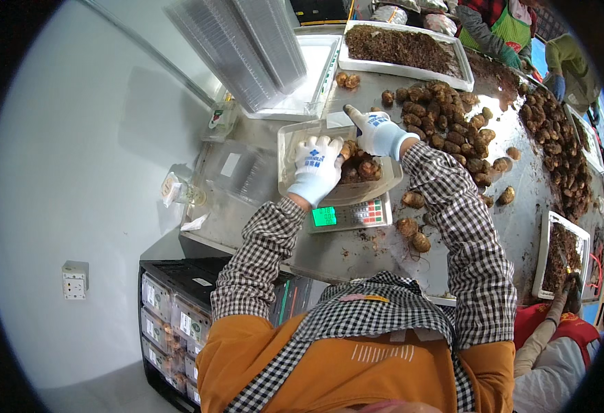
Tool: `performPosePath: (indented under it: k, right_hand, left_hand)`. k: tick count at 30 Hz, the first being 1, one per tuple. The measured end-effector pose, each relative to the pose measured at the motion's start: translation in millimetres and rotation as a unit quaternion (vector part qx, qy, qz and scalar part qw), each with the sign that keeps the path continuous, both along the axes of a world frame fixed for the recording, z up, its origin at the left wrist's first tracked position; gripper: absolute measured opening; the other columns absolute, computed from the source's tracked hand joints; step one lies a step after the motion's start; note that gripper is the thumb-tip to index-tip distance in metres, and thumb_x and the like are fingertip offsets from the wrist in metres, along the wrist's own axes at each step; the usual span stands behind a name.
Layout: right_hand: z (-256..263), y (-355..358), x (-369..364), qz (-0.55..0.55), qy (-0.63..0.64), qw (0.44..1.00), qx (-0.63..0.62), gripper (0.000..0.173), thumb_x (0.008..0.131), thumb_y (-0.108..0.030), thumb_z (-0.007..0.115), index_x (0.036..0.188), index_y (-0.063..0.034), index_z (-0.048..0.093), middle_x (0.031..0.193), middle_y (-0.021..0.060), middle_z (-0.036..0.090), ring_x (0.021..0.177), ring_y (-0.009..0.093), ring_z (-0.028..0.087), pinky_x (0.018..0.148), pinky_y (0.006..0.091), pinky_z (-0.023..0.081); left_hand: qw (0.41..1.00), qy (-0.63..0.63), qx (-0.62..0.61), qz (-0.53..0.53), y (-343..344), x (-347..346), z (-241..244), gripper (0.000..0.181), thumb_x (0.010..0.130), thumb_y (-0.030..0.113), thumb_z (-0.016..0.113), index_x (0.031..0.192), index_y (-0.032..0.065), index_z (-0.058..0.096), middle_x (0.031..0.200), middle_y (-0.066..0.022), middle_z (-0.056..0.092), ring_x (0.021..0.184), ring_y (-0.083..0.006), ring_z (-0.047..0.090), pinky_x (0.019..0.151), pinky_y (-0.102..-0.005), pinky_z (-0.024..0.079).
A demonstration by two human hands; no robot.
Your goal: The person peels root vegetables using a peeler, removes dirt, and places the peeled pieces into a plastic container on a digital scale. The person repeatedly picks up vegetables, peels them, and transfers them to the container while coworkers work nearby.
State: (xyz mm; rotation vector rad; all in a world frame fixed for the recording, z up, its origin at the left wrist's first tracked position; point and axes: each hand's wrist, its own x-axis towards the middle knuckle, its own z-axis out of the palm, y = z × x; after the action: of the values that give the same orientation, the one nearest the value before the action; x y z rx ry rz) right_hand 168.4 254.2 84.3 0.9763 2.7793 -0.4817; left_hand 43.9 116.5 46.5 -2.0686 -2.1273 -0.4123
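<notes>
My left hand (316, 164), in a white glove, is inside a clear plastic tub (289, 178), its fingers at the brown taro-like tubers (366, 169) there. Whether it grips one is hard to tell. The tub stands on a digital scale (351, 216) with a lit green display. My right hand (377, 129), gloved too, with dark fingertips, is over the tub's back right rim, beside a small white paper (338, 120); whether it holds anything is hidden. A large heap of tubers (444, 121) lies to the right on the metal table, and a few lie loose (413, 199) beside the scale.
Stacked clear plastic containers (245, 51) stand at the back left, clear lids (240, 170) left of the tub. Foam trays of brown fibrous matter (405, 51) sit at the back and right. A black crate of packed boxes (173, 315) is below left. Co-workers stand at the far edges.
</notes>
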Motion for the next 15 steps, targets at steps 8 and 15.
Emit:
performPosePath:
  k: [8, 15]
  right_hand:
    - [-26.5, -8.7, 31.7, -0.045, 0.391, 0.919, -0.023, 0.051, 0.091, -0.012, 0.052, 0.14, -0.0035, 0.044, 0.093, 0.0238, 0.066, 0.084, 0.035, 0.066, 0.075, 0.0404, 0.052]
    - [-38.3, -34.4, 101.0, -0.195, 0.458, 0.856, -0.139, 0.04, 0.095, -0.008, 0.052, 0.135, -0.0049, 0.05, 0.102, 0.0172, 0.067, 0.088, 0.022, 0.068, 0.077, 0.0324, 0.054]
  left_hand:
    - [1.0, 0.003, -0.021, 0.015, -11.5, -36.9, 6.3, 0.022, 0.087, 0.025, 0.062, 0.104, 0.0099, 0.065, 0.105, -0.0106, 0.064, 0.103, -0.0265, 0.057, 0.09, -0.0423, 0.042]
    - [0.909, -0.348, 0.21, 0.093, -66.7, -66.1, 19.4, 0.019, 0.085, 0.005, 0.064, 0.104, 0.0022, 0.067, 0.093, -0.0087, 0.065, 0.083, -0.0193, 0.061, 0.076, -0.031, 0.049]
